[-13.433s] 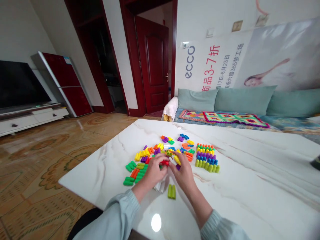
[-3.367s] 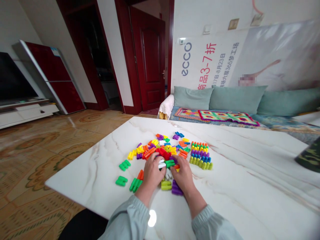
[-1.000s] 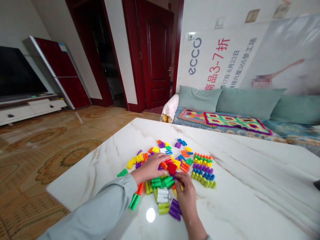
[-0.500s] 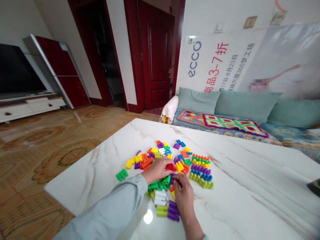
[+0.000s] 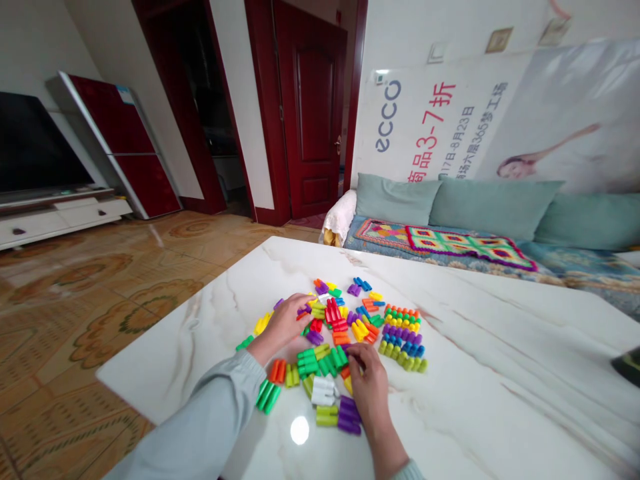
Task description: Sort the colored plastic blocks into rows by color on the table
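Note:
My left hand (image 5: 284,324) reaches over the left part of a pile of small coloured plastic building pieces, each like short tubes joined side by side. Its fingers are stretched and apart, close to a red piece (image 5: 316,325); I make out nothing held. My right hand (image 5: 369,379) is closed in a pinch at the pile's near right side, with a purple building piece (image 5: 347,347) at its fingertips, partly hidden. Between the hands lie green pieces (image 5: 307,362) and a white piece (image 5: 324,391). Upright red pieces (image 5: 333,312) show beyond.
Right of the pile stand neat rows of pieces (image 5: 403,337), sorted by colour. All rest on a white marbled table (image 5: 490,373). A dark object (image 5: 627,365) sits at the right edge. Behind are a sofa with cushions (image 5: 493,208) and a red door (image 5: 320,120).
My left hand has moved left and slightly away, uncovering red, orange and purple pieces in the middle of the pile. My right hand has stayed nearly in place with the purple piece.

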Demonstrator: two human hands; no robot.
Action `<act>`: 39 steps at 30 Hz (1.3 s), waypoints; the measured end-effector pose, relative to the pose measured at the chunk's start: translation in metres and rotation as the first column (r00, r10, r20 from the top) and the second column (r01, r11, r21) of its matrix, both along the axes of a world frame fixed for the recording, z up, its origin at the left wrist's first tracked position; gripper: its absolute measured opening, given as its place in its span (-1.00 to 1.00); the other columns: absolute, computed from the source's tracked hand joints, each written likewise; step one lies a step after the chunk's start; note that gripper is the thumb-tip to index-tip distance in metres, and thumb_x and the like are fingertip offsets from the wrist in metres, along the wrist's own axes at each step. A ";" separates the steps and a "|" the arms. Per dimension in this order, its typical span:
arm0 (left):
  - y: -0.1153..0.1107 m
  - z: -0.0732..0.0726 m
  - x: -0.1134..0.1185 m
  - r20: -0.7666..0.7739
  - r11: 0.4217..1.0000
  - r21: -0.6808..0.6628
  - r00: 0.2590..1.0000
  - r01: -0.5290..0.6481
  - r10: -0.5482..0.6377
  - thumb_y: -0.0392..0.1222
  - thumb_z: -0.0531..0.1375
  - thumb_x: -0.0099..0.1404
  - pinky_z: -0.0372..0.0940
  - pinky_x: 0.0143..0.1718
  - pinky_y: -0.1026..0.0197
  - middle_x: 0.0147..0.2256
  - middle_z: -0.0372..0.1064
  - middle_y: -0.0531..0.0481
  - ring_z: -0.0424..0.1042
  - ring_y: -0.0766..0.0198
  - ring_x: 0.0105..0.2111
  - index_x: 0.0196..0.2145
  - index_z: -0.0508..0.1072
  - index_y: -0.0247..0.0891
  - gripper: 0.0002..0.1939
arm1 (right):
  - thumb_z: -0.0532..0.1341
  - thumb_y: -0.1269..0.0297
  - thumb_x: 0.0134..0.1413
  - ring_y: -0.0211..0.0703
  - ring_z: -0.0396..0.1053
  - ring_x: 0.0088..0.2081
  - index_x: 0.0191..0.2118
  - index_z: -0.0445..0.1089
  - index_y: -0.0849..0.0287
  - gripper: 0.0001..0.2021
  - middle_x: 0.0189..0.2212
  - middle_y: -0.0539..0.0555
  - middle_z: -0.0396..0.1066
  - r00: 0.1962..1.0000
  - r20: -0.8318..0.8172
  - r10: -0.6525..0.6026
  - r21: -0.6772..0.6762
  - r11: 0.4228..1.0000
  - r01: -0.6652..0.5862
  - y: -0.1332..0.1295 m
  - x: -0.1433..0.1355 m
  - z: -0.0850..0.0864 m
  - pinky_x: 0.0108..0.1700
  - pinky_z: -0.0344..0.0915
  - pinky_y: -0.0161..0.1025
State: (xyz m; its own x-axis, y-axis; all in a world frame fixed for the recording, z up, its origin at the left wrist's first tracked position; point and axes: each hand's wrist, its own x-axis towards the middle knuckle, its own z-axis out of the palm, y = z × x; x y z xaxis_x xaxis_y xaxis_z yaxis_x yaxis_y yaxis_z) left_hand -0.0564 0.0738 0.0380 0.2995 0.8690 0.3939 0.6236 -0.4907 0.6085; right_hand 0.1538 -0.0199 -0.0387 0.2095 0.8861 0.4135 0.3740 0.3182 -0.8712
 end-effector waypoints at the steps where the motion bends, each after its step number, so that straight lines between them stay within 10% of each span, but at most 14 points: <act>1: -0.005 -0.006 -0.005 -0.051 0.998 0.036 0.998 -0.044 0.045 -0.38 0.23 0.14 0.29 0.12 0.00 0.00 0.45 -0.12 0.43 0.10 -0.02 0.02 0.50 -0.19 -0.54 | 0.12 0.36 0.11 -0.05 0.41 -0.19 -0.33 0.45 0.13 -0.85 -0.25 0.12 0.42 1.000 0.001 -0.001 -0.002 1.000 0.001 0.000 0.000 -0.001 -0.12 0.36 -0.16; 10: -0.028 -0.055 -0.013 -0.178 0.990 0.074 0.975 -0.123 0.134 -0.48 0.13 0.14 0.26 0.14 -0.10 0.01 0.42 -0.15 0.37 0.02 0.04 0.09 0.47 -0.16 -0.44 | 0.12 0.40 0.08 -0.07 0.41 -0.23 -0.35 0.46 0.13 -0.84 -0.28 0.11 0.42 1.000 0.012 -0.011 0.011 1.000 0.011 0.001 -0.001 0.001 -0.17 0.36 -0.18; 17: -0.036 -0.033 0.003 0.304 0.987 -0.081 0.940 -0.138 0.156 -0.12 0.08 0.34 0.37 -0.02 0.00 -0.06 0.45 -0.16 0.45 0.07 -0.06 0.04 0.45 -0.24 -0.63 | 0.14 0.41 0.11 -0.10 0.41 -0.26 -0.33 0.45 0.14 -0.86 -0.31 0.09 0.44 0.999 0.000 -0.048 0.032 0.998 0.048 -0.001 -0.005 0.004 -0.18 0.36 -0.19; 22: -0.060 -0.025 0.037 0.582 0.871 -0.446 0.806 0.204 0.109 0.20 0.07 0.32 0.28 -0.56 0.27 -0.54 0.35 0.05 0.37 0.26 -0.56 0.02 0.37 -0.33 -0.45 | 0.19 0.17 0.21 -0.08 0.45 -0.20 0.08 0.37 0.15 -0.65 -0.17 0.14 0.49 0.991 -0.136 -0.009 0.039 0.999 0.014 -0.003 -0.007 0.005 -0.13 0.41 -0.15; 30: -0.077 -0.028 0.063 0.527 0.814 -0.533 0.844 0.232 0.105 0.32 0.04 0.28 0.04 -0.65 0.34 -0.65 0.20 0.16 0.14 0.38 -0.68 -0.08 0.39 -0.30 -0.40 | 0.18 0.09 0.22 -0.07 0.45 -0.17 -0.02 0.42 0.15 -0.68 -0.17 0.12 0.51 0.984 -0.172 0.042 0.032 0.999 -0.037 -0.011 -0.006 0.014 -0.08 0.38 -0.14; 39: -0.080 -0.022 0.064 0.337 0.945 -0.321 0.940 0.070 0.044 0.00 -0.03 0.40 0.25 -0.46 0.27 -0.44 0.43 0.02 0.39 0.26 -0.49 -0.19 0.44 -0.22 -0.67 | 0.20 0.13 0.20 -0.13 0.45 -0.23 -0.10 0.40 0.16 -0.75 -0.22 0.09 0.49 0.974 -0.215 0.076 0.065 0.996 -0.063 -0.012 -0.007 0.018 -0.16 0.40 -0.22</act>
State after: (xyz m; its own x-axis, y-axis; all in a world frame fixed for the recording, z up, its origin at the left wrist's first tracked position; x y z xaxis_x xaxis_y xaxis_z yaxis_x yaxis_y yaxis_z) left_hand 0.0072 -0.0067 0.0161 0.2118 0.9622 0.1711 0.3496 -0.2381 0.9062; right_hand 0.1467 -0.0316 -0.0206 0.2389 0.8775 0.4157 0.1530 0.3888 -0.9085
